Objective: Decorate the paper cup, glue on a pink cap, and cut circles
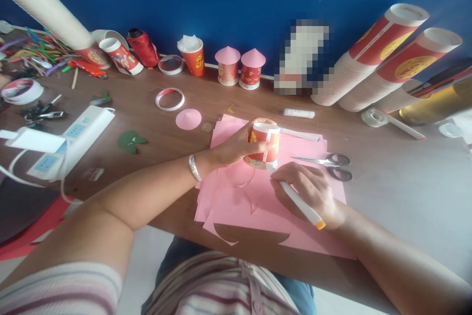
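Red cup (pixel 261 134) sits gripped by the left hand (pixel 238 145), beside the right hand (pixel 309 185) clasping a white pen (pixel 300 202)

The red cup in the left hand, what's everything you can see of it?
The short red-and-white cup looks like paper, with a white top, gold pattern, white upright strip and small coloured marks along its pale lower edge. It is held roughly vertical over pink paper sheets, in the grip of the left hand. A white pen with an orange end points at its lower edge; whether they touch is unclear.
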### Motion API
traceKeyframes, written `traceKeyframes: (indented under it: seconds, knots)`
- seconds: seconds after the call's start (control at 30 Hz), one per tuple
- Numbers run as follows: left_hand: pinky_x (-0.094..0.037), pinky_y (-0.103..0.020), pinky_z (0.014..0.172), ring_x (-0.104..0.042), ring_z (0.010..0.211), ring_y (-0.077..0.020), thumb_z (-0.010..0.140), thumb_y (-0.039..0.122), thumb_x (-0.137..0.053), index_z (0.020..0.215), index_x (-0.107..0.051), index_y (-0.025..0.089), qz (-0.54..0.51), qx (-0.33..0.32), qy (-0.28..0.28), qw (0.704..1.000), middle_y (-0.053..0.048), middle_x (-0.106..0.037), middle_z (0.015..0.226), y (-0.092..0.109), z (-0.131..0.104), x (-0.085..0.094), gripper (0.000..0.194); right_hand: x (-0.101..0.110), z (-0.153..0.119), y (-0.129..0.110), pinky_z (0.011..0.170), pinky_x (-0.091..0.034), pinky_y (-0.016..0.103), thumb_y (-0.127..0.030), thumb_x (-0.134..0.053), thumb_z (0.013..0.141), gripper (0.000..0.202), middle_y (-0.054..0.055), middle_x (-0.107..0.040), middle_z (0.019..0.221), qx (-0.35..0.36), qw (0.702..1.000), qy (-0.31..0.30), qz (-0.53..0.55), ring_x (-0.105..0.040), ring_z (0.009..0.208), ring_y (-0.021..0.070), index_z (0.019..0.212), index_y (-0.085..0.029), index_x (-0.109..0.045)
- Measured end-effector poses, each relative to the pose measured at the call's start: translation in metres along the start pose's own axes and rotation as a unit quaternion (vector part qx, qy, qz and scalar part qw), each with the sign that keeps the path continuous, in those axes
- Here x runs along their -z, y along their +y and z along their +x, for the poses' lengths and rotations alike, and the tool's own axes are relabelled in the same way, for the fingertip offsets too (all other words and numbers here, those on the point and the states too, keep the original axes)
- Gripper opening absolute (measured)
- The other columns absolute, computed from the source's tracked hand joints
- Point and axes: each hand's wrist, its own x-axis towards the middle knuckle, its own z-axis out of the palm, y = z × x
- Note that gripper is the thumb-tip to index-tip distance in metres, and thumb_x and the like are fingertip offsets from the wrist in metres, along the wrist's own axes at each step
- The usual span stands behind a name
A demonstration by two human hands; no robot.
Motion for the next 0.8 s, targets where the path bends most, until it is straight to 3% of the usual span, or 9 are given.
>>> traceKeyframes:
  seconds: [0.43, 0.8]
  knots:
    - [-0.051, -0.031, 0.071, -0.063, 0.084, -0.0181, 0.083, 0.041, -0.079, 0.115, -0.059, 0.022, -0.005, 0.002, 0.000, 1.000, -0.005, -0.065, 0.093, 0.0025, -0.0011, -0.0003, 0.042, -0.0013, -0.0017, 0.0010, 0.050, -0.042, 0.024, -0.001, -0.057, 0.089, 0.020, -0.004, -0.059, 0.071, -0.010, 1.000, 0.016, 0.001, -0.053, 0.054, 0.0095, 0.092, -0.021, -0.057]
    - [-0.051, -0.030, 0.072, -0.063, 0.085, -0.0170, 0.083, 0.040, -0.079, 0.109, -0.061, 0.022, -0.003, -0.001, -0.003, 1.000, -0.005, -0.064, 0.095, 0.0024, -0.0004, 0.0001, 0.036, -0.0007, -0.0021, 0.0006, 0.052, -0.044, 0.023, -0.002, -0.058, 0.092, 0.018, -0.003, -0.061, 0.071, -0.001, 1.000, 0.009, -0.007, -0.056, 0.056, 0.0094, 0.094, -0.020, -0.056]
